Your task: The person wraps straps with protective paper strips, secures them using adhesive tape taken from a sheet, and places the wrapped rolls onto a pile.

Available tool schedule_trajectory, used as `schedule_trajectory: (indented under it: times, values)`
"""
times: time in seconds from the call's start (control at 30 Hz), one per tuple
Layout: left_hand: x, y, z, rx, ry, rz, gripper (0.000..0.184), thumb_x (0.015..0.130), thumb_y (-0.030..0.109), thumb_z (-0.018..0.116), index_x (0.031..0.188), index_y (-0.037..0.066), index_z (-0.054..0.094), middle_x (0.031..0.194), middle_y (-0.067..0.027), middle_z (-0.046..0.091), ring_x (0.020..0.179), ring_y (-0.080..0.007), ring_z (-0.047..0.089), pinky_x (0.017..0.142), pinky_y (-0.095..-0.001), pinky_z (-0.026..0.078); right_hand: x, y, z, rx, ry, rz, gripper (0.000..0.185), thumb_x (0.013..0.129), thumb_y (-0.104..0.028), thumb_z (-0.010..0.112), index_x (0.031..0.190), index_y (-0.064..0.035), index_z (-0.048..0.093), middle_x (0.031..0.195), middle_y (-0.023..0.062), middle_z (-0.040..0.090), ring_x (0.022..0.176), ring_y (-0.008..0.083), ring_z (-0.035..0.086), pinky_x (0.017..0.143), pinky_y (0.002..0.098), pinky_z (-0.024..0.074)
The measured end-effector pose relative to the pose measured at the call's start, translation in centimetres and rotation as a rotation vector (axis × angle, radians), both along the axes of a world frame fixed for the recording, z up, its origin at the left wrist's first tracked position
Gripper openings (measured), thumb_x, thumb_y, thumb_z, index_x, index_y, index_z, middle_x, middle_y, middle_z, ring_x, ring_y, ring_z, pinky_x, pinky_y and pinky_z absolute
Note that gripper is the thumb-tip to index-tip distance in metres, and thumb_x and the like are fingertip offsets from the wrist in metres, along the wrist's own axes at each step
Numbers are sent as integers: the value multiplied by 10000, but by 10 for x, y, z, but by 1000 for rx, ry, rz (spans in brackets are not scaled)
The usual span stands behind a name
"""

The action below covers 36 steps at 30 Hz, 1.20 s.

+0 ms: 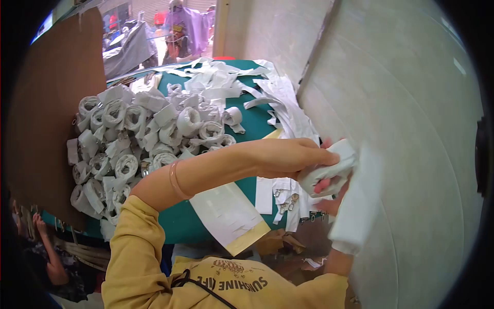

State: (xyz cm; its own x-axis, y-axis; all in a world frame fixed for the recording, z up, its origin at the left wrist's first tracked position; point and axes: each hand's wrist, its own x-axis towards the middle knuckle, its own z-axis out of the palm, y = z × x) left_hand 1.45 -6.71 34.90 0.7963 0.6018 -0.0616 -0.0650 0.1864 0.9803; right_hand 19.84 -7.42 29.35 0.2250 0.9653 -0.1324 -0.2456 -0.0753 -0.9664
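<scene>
The yellow sweatshirt (226,283) is nearest, its lower part cut off by the frame. Above it, the left hand (306,159) is closed around a white roll of cloth (329,175), held past the right edge of the green table (180,221). The right hand (332,206) is mostly hidden behind the roll and a blurred white strip (363,198); its grip cannot be told. The left forearm partly covers a heap of white rolls (128,139). Farther back lie loose strips (213,77); beyond, a person in purple (190,31) is indistinct.
</scene>
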Motion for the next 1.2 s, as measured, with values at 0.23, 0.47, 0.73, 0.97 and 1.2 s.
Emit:
schedule_trajectory:
  times: [0.23, 0.47, 0.73, 0.97, 1.2]
  values:
    - [44, 0, 6, -12, -401, 116, 464, 950, 389, 461, 1153, -23, 521, 1033, -55, 617, 996, -127, 585, 926, -249, 438, 58, -54, -23, 431, -411, 243, 208, 893, -118, 568, 1044, 26, 558, 794, 27, 631, 664, 96, 574, 613, 236, 463]
    - [82, 3, -17, 312, -370, 235, 465, 946, 394, 459, 1188, -1, 493, 1107, -76, 598, 1039, -173, 556, 969, -325, 390, 76, -90, -18, 312, -398, 250, 268, 887, -199, 603, 993, 46, 570, 746, 46, 625, 638, 87, 582, 559, 223, 456]
    - [78, -3, -41, 1345, 31, 282, 665, 731, 568, 663, 921, -1, 375, 759, -199, 476, 690, -397, 487, 605, -403, 391, 61, -117, 33, 428, -85, 51, 349, 888, -304, 573, 836, 41, 584, 623, 30, 547, 459, 81, 458, 443, 203, 368]
    - [79, -36, -51, 1194, 248, 499, 336, 888, 298, 558, 867, 15, 378, 676, -176, 545, 643, -385, 542, 504, -425, 399, 77, -58, 28, 401, 471, 325, 441, 948, -345, 400, 1078, 55, 533, 960, 173, 613, 823, 216, 594, 772, 286, 444]
    - [47, -49, -6, 250, 97, 178, 516, 923, 446, 457, 939, -47, 610, 786, -65, 632, 733, -112, 565, 692, -266, 456, 67, -25, 14, 1038, -1638, -317, 663, 753, -286, 615, 1338, -79, 382, 1340, 130, 476, 1144, 230, 451, 1000, 382, 239]
